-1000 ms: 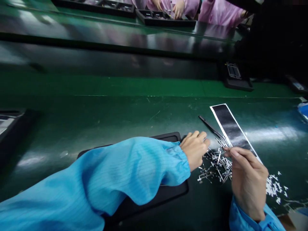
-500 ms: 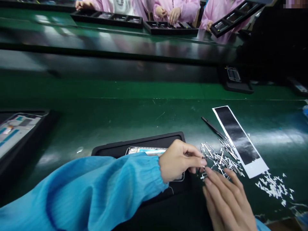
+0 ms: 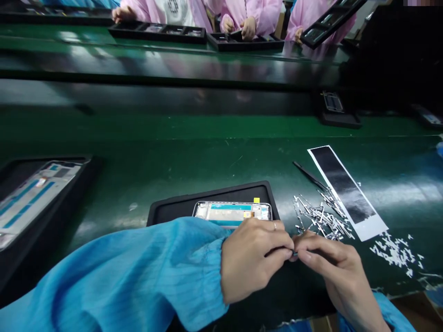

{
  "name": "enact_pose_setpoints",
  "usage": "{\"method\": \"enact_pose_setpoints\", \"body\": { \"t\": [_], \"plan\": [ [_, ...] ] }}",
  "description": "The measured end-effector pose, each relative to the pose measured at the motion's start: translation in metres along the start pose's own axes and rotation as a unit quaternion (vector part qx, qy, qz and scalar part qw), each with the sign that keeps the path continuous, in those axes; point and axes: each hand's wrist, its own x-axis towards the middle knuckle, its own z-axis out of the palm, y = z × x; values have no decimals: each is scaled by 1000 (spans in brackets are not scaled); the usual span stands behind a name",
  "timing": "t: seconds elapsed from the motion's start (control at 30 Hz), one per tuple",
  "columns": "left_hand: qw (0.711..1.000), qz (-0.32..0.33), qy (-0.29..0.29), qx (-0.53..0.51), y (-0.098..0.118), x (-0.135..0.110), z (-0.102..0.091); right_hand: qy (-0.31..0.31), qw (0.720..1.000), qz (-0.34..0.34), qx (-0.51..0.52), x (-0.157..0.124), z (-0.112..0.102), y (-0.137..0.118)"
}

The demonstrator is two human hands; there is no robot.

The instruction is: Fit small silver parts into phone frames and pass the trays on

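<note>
My left hand (image 3: 254, 258) and my right hand (image 3: 330, 267) meet fingertip to fingertip low in the view, both pinched on one tiny strip (image 3: 294, 253) between them. Under my left hand lies a black tray (image 3: 180, 210) holding a phone frame (image 3: 232, 212) with teal parts. Just right of the tray, beyond my fingers, is a pile of several small silver strips (image 3: 320, 216). A blue sleeve covers my left forearm.
A black sheet with a white border (image 3: 346, 191) lies right of the pile, black tweezers (image 3: 309, 175) beside it and white scraps (image 3: 396, 253) lower right. Another tray with a frame (image 3: 31, 198) sits at the left. People in pink work at trays (image 3: 242, 41) across the green belt.
Both hands drew back from the strip pile toward me and now pinch one small piece together. My left arm slid off the tray, uncovering the phone frame.
</note>
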Motion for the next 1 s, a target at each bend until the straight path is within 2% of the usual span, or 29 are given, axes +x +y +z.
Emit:
{"method": "enact_pose_setpoints", "body": {
  "t": [0.13, 0.27, 0.37, 0.43, 0.47, 0.5, 0.53, 0.57, 0.6, 0.63, 0.67, 0.73, 0.8, 0.87, 0.93, 1.0],
  "plan": [
    [999, 33, 4, 13, 2, -3, 1, -30, 998, -3, 49, -2, -1, -2],
    [996, 90, 10, 5, 7, -6, 5, -22, 997, 17, 74, -3, 6, 0],
    [993, 115, 29, -15, 14, -10, 6, 8, 999, 19, 33, -8, 9, 4],
    [995, 87, 34, -22, 17, -13, 2, 88, 993, -17, -83, -16, -1, 10],
    [997, 67, 37, -26, 18, -15, -2, 155, 969, -43, -188, -21, -11, 14],
    [998, 47, 43, -29, 17, -17, -7, 232, 921, -72, -305, -28, -24, 19],
    [998, 30, 53, -29, 14, -19, -12, 314, 821, -96, -468, -35, -41, 24],
    [997, 17, 66, -26, 11, -22, -17, 360, 767, -91, -522, -43, -60, 30],
    [996, 7, 81, -22, 7, -24, -22, 393, 727, -84, -557, -50, -80, 37],
    [995, -3, 97, -16, 3, -26, -26, 400, 698, -73, -590, -56, -100, 43],
    [994, -12, 113, -9, -1, -28, -29, 393, 677, -65, -619, -62, -119, 48],
    [991, -30, 128, -3, -6, -32, -32, 348, 656, -48, -667, -70, -146, 54],
    [993, -34, 114, -14, -7, -34, -31, 321, 634, -40, -703, -72, -156, 52],
    [997, -29, 63, -41, -2, -35, -24, 313, 612, -42, -726, -67, -148, 42],
    [997, -13, 9, -70, 6, -33, -9, 312, 600, -53, -735, -56, -126, 25],
    [996, 0, -37, -82, 14, -29, 12, 307, 608, -69, -729, -37, -97, 6]
  ]
}}
